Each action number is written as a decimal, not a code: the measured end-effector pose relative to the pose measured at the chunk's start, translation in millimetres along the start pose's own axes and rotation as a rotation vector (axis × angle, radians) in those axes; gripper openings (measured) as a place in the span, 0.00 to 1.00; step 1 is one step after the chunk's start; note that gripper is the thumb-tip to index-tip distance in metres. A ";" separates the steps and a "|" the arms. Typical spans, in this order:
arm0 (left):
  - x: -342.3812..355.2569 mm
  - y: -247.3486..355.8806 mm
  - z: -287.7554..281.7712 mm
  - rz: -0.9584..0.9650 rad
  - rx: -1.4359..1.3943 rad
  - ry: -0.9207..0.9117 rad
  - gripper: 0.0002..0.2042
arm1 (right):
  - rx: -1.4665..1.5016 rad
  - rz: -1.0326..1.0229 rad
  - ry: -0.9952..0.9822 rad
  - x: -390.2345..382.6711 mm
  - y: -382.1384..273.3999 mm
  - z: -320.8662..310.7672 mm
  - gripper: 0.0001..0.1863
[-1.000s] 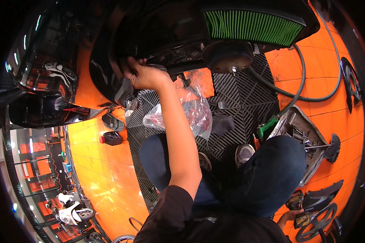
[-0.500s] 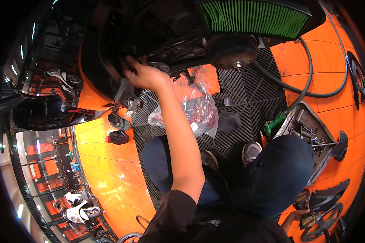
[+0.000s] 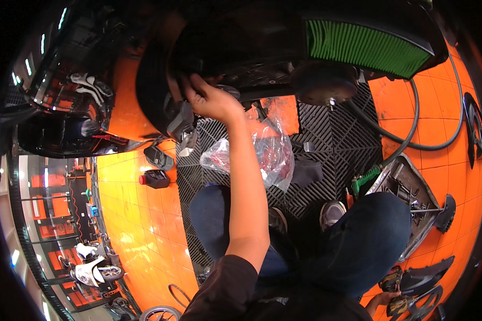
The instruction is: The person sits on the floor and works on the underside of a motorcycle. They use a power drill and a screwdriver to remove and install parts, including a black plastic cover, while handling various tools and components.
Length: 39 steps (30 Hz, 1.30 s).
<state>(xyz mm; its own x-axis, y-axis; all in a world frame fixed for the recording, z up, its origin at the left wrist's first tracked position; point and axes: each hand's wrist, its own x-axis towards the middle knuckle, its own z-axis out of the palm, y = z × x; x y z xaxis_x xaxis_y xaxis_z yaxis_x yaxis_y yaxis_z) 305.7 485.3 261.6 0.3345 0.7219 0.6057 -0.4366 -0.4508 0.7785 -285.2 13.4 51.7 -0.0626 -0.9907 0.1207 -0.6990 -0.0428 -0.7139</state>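
Your left hand (image 3: 209, 99) is raised with its fingers curled against the underside of the black scooter body (image 3: 241, 59), just above the clear plastic bag (image 3: 262, 150) lying on the black grid mat (image 3: 332, 144). Your right hand (image 3: 383, 298), at the lower right edge, grips a small power tool (image 3: 393, 279).

Glossy black plastic panel (image 3: 235, 48), crinkly clear plastic bag (image 3: 262, 150), shiny orange floor (image 3: 128, 214).
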 end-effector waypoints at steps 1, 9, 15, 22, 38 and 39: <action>-2.8 -1.4 -1.0 0.046 0.037 -0.025 0.19 | 0.001 -0.003 -0.003 -0.3 -1.1 2.4 0.21; -8.5 -15.4 -13.8 0.067 0.007 -0.258 0.38 | 0.010 -0.024 -0.028 0.4 -4.3 14.4 0.21; -5.4 -24.7 -13.4 0.091 0.074 -0.194 0.23 | 0.020 -0.037 -0.043 3.1 -3.1 15.0 0.21; 1.6 -21.4 -4.6 0.182 0.024 -0.117 0.08 | 0.026 -0.044 -0.038 -2.9 -7.2 18.2 0.22; 1.0 -21.4 -17.0 0.154 0.091 -0.265 0.39 | 0.035 -0.042 -0.047 -7.7 -1.9 10.7 0.22; 0.6 -21.6 -17.5 0.179 0.094 -0.277 0.40 | 0.036 -0.043 -0.049 -8.0 -1.3 10.3 0.22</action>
<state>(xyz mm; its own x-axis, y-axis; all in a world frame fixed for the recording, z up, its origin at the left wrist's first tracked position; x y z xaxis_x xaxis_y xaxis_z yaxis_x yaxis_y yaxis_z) 300.7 504.6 242.3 0.4794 0.4622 0.7460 -0.4345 -0.6135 0.6594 -276.5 20.0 44.5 0.0021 -0.9930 0.1183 -0.6739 -0.0888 -0.7335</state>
